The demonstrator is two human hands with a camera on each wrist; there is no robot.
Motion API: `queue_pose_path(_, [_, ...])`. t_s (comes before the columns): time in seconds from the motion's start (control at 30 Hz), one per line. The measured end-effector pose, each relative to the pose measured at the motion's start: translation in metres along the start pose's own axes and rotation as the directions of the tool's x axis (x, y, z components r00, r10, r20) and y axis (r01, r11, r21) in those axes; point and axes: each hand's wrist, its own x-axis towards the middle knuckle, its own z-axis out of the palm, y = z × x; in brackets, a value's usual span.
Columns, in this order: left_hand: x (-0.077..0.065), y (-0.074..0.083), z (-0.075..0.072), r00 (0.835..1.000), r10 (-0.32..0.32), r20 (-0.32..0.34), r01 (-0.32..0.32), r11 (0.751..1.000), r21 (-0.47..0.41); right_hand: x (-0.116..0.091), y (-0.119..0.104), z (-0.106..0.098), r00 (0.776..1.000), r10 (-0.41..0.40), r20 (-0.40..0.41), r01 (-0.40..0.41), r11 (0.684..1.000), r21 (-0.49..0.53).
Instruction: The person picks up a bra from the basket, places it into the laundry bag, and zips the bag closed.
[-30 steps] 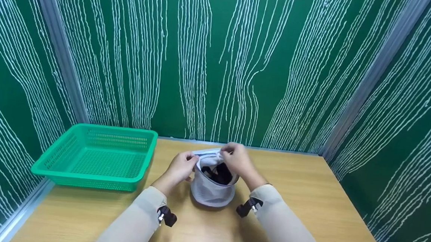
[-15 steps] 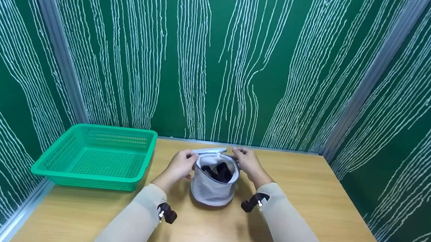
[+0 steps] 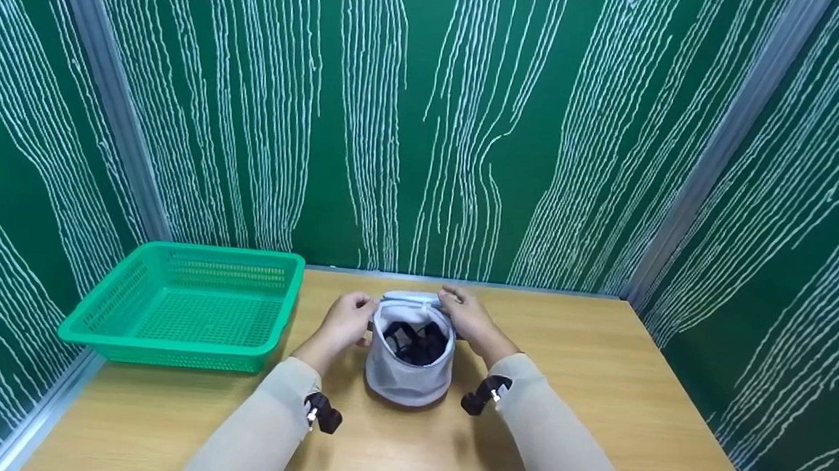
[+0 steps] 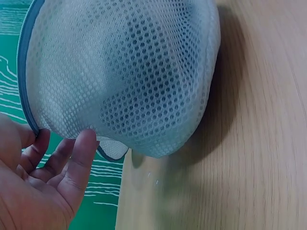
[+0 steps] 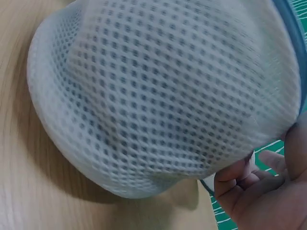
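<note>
A round white mesh laundry bag [image 3: 408,385] stands upright on the table, its mouth uppermost and its lid [image 3: 410,296] folded back behind the far rim. Dark, strap-like items [image 3: 418,345] lie inside; their kind is not clear. My left hand [image 3: 345,323] pinches the rim on the left side, with the thumb at the dark edging in the left wrist view and fingers [image 4: 79,165] against the mesh. On the opposite side my right hand [image 3: 474,325] holds the rim near the lid. In the right wrist view its curled fingers [image 5: 230,184] are at the bag's wall.
To the left stands a green perforated plastic basket [image 3: 179,355] on the wooden table [image 3: 583,420]. Green walls [image 3: 426,119] with white wavy lines enclose the table at the back and sides. A small black camera sits on each wrist.
My right hand let go of the zip area at the back rim, moved out to the right side, then came back in to the rim. The bag shifted slightly left and its mouth is rounder.
</note>
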Motion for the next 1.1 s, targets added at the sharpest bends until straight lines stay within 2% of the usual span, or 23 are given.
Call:
queue_pose_path(0.23, [0.0014,-0.0028,0.0001,1.000,-0.008,0.006,0.008,1.000,-0.008,-0.0005,0.0029,0.0025,0.994,0.102,0.036,-0.104,0.993,0.047])
queue_pose_path(0.33, [0.0012,-0.0037,-0.0004,1.000,-0.014,0.001,0.014,1.000,-0.024,-0.0003,0.0029,0.0016,0.994,0.106,0.024,-0.108,0.990,0.096])
queue_pose_path(0.47, [0.0012,-0.0051,-0.0008,1.000,-0.014,-0.004,0.014,0.999,-0.046,0.0021,0.0024,0.0006,0.996,0.092,-0.015,-0.089,0.983,0.159])
queue_pose_path(0.73, [0.0022,-0.0078,-0.0016,1.000,-0.013,-0.009,0.013,0.999,-0.040,0.0047,0.0011,-0.0014,0.991,0.048,-0.127,-0.026,0.986,0.166])
queue_pose_path(1.1, [0.0011,-0.0073,-0.0023,1.000,-0.007,-0.011,0.007,0.999,-0.041,0.0050,-0.0048,-0.0041,0.972,-0.020,-0.233,0.086,0.956,0.280])
